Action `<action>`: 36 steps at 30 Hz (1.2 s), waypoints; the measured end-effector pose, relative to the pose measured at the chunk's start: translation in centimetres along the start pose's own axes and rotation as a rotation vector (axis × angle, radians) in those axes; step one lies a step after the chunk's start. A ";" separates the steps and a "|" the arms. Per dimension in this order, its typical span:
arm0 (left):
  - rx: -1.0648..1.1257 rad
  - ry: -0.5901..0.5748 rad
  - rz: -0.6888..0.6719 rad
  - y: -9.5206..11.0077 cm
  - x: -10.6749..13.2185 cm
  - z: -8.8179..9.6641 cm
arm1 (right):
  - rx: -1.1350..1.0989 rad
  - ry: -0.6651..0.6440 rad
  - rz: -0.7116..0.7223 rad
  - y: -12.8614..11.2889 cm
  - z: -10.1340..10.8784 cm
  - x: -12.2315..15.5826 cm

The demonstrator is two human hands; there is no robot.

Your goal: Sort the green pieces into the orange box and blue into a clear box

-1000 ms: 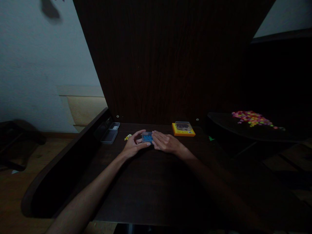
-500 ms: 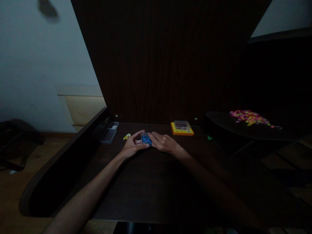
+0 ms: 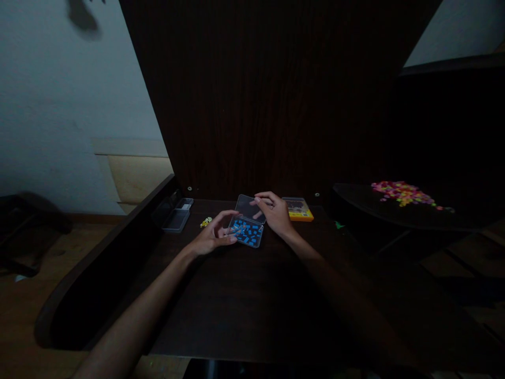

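A small clear plastic box (image 3: 246,232) with blue pieces inside lies on the dark tabletop, its lid (image 3: 245,206) raised and tilted back on the far side. My left hand (image 3: 213,236) grips the box's left side, thumb at the near edge and fingers along the far edge. At the lid's right edge is my right hand (image 3: 276,211), fingers bent around it and thumb against it. Just left of my left hand sits a little heap of yellow and whitish pieces (image 3: 205,222).
An open clear box (image 3: 175,220) stands by the left side board (image 3: 98,268). A yellow-orange box (image 3: 302,211) with a clear case on it sits behind my right hand. Pink, yellow and red beads (image 3: 406,193) are heaped on a dark shelf at right. A tall dark panel (image 3: 272,95) rises behind.
The clear box's lid has swung up and back, uncovering the blue pieces. My right hand moved up and to the right with the lid; my left hand stays at the box's left side.
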State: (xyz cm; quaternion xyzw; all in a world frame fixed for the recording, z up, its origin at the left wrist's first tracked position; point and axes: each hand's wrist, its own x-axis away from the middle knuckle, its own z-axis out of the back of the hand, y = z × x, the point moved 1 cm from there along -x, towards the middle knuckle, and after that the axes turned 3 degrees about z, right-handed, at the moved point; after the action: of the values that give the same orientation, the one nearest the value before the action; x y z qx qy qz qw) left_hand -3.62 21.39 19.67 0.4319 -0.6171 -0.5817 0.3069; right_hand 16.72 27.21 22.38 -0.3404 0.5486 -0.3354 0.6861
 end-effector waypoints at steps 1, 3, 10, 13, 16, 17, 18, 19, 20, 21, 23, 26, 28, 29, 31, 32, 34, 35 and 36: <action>-0.024 -0.004 0.015 0.4 0.1 0.2 | -0.056 0.002 -0.045 0.4 -0.4 -0.5; -0.068 0.017 0.031 1.0 0.3 1.0 | -0.129 -0.026 -0.117 1.1 -1.5 -1.7; -0.324 0.359 -0.090 2.7 1.5 6.8 | -0.185 0.071 -0.266 4.5 -8.0 -4.3; -0.453 0.503 -0.148 2.7 2.2 9.1 | -0.093 -0.014 -0.339 6.4 -10.9 -3.4; -0.658 0.603 -0.193 2.5 2.7 10.6 | 0.039 -0.136 -0.243 7.5 -13.1 -2.1; -0.736 0.620 -0.197 2.4 2.8 10.9 | 0.086 -0.159 -0.183 7.6 -13.6 -1.8; -0.813 0.629 -0.198 2.3 2.9 11.1 | 0.129 -0.184 -0.127 7.7 -14.0 -1.5; -0.886 0.630 -0.198 2.3 2.9 11.1 | 0.169 -0.209 -0.078 7.6 -14.2 -1.3; -0.952 0.625 -0.197 2.2 2.9 11.1 | 0.204 -0.238 -0.040 7.4 -14.4 -1.1; -1.009 0.614 -0.195 2.2 2.9 10.9 | 0.234 -0.269 -0.012 7.3 -14.5 -1.1; -1.091 0.586 -0.189 2.1 2.8 10.6 | 0.278 -0.321 0.020 7.0 -14.5 -1.0; -1.139 0.534 -0.187 1.9 2.7 10.2 | 0.295 -0.366 0.035 6.8 -14.4 -0.9; -1.141 0.498 -0.194 1.7 2.6 10.1 | 0.296 -0.389 0.042 6.7 -14.3 -0.9; -1.146 0.481 -0.197 1.6 2.6 10.1 | 0.300 -0.402 0.045 6.7 -14.3 -0.8; -1.179 0.447 -0.203 1.5 2.5 9.9 | 0.321 -0.423 0.047 6.7 -14.3 -0.8; -1.205 0.431 -0.205 1.5 2.5 9.7 | 0.334 -0.433 0.049 6.7 -14.4 -0.7; -1.252 0.400 -0.206 1.7 2.4 9.3 | 0.358 -0.451 0.060 6.8 -14.5 -0.7; -1.265 0.385 -0.208 1.8 2.4 9.1 | 0.366 -0.460 0.067 6.8 -14.6 -0.7; -1.273 0.370 -0.212 1.9 2.3 8.9 | 0.369 -0.469 0.073 6.8 -14.6 -0.8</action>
State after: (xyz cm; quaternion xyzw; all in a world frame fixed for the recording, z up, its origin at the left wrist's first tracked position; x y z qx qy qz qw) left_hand -12.80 23.26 20.05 0.3175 -0.0452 -0.7754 0.5439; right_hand 2.83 30.07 14.68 -0.2582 0.3166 -0.3167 0.8561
